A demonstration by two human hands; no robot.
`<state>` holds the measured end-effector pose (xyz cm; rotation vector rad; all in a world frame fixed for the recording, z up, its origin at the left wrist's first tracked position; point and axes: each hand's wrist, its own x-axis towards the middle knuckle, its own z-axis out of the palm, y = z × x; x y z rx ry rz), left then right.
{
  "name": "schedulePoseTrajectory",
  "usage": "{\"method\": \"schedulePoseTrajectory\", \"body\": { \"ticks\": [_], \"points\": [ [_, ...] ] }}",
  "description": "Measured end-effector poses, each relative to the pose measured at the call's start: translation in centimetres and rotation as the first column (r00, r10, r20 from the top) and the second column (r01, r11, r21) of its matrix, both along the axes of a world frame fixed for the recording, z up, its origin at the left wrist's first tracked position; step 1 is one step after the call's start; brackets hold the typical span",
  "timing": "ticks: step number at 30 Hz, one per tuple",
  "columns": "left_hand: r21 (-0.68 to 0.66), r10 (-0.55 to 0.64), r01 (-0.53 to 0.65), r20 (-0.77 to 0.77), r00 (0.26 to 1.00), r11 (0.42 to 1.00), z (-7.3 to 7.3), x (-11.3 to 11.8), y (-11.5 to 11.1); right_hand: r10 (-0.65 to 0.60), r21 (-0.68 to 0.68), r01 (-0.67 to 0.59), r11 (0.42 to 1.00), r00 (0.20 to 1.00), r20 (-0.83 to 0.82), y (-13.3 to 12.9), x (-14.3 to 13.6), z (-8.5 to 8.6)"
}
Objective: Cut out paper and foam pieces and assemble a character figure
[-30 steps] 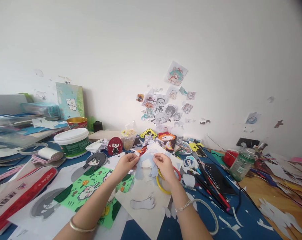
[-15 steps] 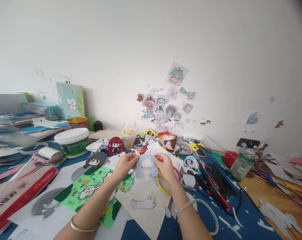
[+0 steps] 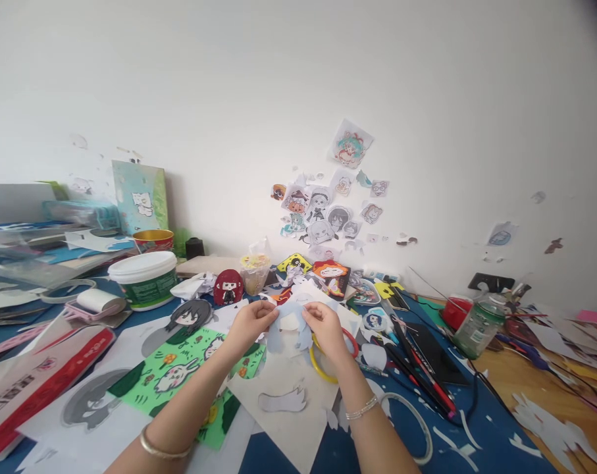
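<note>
Between my two hands is a pale blue paper cutout (image 3: 289, 313) shaped like hair, with long locks hanging on both sides. My left hand (image 3: 253, 324) pinches its left upper edge between thumb and fingers. At its right upper edge, my right hand (image 3: 324, 325) grips it the same way. Below it lies a greyish-white sheet (image 3: 288, 434) bearing a white paper cutout (image 3: 282, 399) with a jagged end. A yellow tape roll (image 3: 322, 365) shows partly behind my right hand. Left of the sheet is a green drawing (image 3: 180, 375), partly covered by my left forearm.
A white-lidded tub (image 3: 143, 280) stands at the left, near a red-haired figure cutout (image 3: 228, 288). Pens (image 3: 424, 368), a pale tape ring (image 3: 426, 428) and a greenish jar (image 3: 480, 326) are on the right. Paper drawings (image 3: 338, 220) cling to the wall.
My left hand has shifted slightly to the right along the blue cutout's upper edge, closer to my right hand. My right hand has hardly moved, and both still grip the cutout.
</note>
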<state>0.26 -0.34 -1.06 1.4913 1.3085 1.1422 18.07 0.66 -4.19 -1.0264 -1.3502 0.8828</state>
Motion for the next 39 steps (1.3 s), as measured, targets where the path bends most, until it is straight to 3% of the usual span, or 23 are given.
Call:
{"method": "schedulePoseTrajectory", "body": {
  "ticks": [14,22,28,34,39],
  "points": [
    [0.068,-0.032,0.033,-0.022,0.999,0.997,-0.2,0.0,0.0,0.030,-0.012,-0.030,0.999,1.000,-0.001,0.0,0.0,0.0],
    [0.016,-0.150,0.150,-0.035,0.988,0.989,-0.8,-0.5,0.4,0.132,-0.007,-0.132,0.991,0.991,0.039,-1.0,-0.4,0.7],
    [-0.016,-0.093,0.093,-0.007,0.996,0.996,-0.1,-1.0,0.3,0.075,-0.013,-0.076,0.997,0.996,-0.041,-0.9,0.1,1.2],
    [-0.120,-0.057,0.055,-0.009,0.998,0.991,1.6,-3.7,0.1,-0.055,-0.010,0.054,0.998,0.989,-0.138,-0.2,1.4,1.1],
    [-0.278,-0.252,0.206,-0.140,0.958,0.938,2.1,-8.5,-0.5,-0.045,-0.033,0.040,0.999,0.987,-0.156,-0.5,1.2,1.4]
  ]
}}
